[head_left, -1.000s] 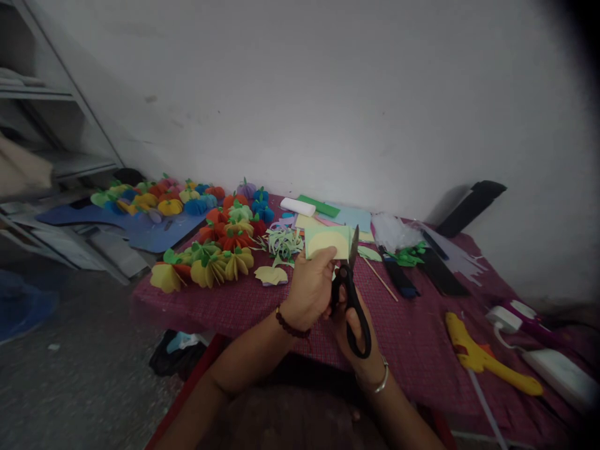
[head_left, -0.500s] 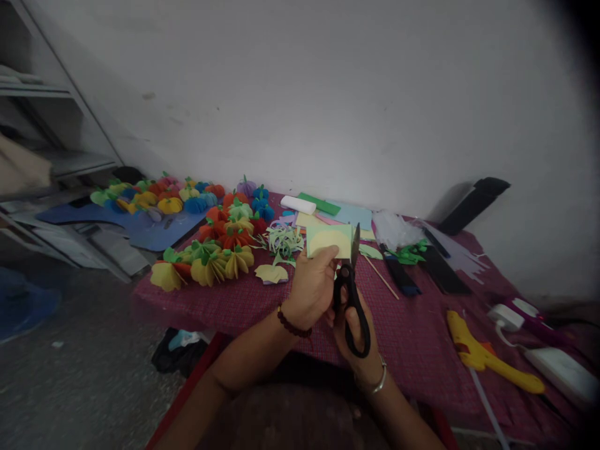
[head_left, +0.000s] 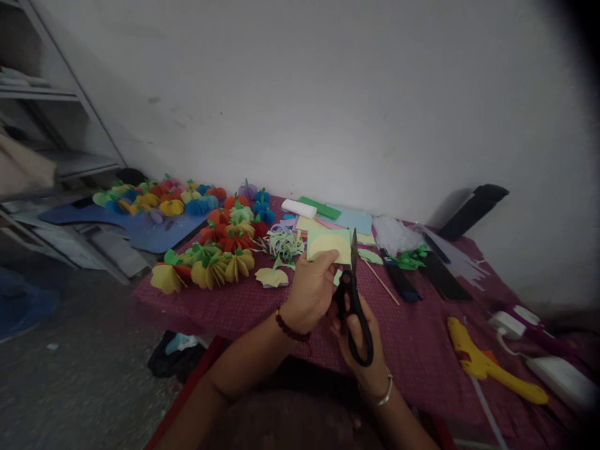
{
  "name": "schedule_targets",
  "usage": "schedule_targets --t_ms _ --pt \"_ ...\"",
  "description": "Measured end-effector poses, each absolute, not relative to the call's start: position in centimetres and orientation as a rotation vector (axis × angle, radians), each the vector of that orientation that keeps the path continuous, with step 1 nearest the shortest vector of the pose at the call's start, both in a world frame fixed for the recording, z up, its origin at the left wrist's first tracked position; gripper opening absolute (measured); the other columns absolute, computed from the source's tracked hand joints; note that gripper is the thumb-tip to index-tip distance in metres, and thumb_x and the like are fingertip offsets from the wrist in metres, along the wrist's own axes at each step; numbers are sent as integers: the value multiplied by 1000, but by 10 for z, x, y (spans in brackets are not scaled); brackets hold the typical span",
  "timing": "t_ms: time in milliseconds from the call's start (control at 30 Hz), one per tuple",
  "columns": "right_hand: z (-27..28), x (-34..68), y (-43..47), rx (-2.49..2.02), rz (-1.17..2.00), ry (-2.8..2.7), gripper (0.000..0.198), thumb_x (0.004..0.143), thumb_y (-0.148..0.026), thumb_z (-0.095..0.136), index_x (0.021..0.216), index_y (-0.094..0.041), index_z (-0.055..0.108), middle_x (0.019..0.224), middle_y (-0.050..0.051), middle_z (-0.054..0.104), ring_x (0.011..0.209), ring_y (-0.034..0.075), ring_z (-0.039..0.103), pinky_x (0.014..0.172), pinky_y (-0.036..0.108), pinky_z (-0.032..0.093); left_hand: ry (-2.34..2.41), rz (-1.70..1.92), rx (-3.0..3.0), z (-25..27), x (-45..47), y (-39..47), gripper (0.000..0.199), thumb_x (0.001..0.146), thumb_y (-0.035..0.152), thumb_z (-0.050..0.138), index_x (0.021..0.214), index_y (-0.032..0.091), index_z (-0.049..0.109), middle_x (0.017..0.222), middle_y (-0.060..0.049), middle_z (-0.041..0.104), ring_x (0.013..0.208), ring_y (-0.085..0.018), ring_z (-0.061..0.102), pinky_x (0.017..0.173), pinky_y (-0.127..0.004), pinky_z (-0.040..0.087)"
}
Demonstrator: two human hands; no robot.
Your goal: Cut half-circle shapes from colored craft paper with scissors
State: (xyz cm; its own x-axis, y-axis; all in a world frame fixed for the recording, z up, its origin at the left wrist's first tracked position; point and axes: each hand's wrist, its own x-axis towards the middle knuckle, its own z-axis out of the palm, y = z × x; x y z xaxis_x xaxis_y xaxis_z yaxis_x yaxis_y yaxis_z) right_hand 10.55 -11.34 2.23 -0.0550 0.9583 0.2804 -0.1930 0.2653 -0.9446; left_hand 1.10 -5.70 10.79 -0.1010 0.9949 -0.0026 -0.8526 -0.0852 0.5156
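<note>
Between thumb and fingers, my left hand (head_left: 313,287) pinches a pale green piece of paper (head_left: 344,240) with a pale yellow scalloped paper shape (head_left: 330,245) on top. My right hand (head_left: 359,344) grips black-handled scissors (head_left: 357,312), fingers through the loops. The blades point up, close along the right edge of the paper; I cannot tell whether they touch it. Behind my left hand lies a tangle of pale paper scraps (head_left: 284,244). A small stack of cut yellow paper shapes (head_left: 272,277) rests on the tablecloth to the left.
Colourful paper pumpkins (head_left: 234,234) crowd the left of the table and a blue board (head_left: 150,231). A yellow glue gun (head_left: 497,365), white adapter (head_left: 560,375) and thin wooden stick (head_left: 382,282) lie right. Coloured paper sheets (head_left: 349,217) sit at the back by the wall.
The scissors and my right hand have shifted slightly down, and the blades have drawn a little lower along the paper's right edge. My left hand still holds the paper in nearly the same place.
</note>
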Motion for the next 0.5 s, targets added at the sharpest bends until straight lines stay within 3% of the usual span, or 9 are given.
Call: schedule_targets --t_ms 267,500 --pt "24 110 -114 -826 1149 -1250 39 87 -60 64 93 -22 61 71 -1 50 55 11 37 46 24 32 429 1599 434 106 8 -55 25 62 12 77 81 20 63 73 5 66 73 -11 61 79 -26 45" --pt "24 114 -114 -812 1166 -1276 40 88 -60 63 101 -22 61 69 -1 49 55 11 36 47 25 31 409 1589 429 106 6 -54 26 59 12 79 79 19 64 71 4 66 71 -10 61 74 -24 46"
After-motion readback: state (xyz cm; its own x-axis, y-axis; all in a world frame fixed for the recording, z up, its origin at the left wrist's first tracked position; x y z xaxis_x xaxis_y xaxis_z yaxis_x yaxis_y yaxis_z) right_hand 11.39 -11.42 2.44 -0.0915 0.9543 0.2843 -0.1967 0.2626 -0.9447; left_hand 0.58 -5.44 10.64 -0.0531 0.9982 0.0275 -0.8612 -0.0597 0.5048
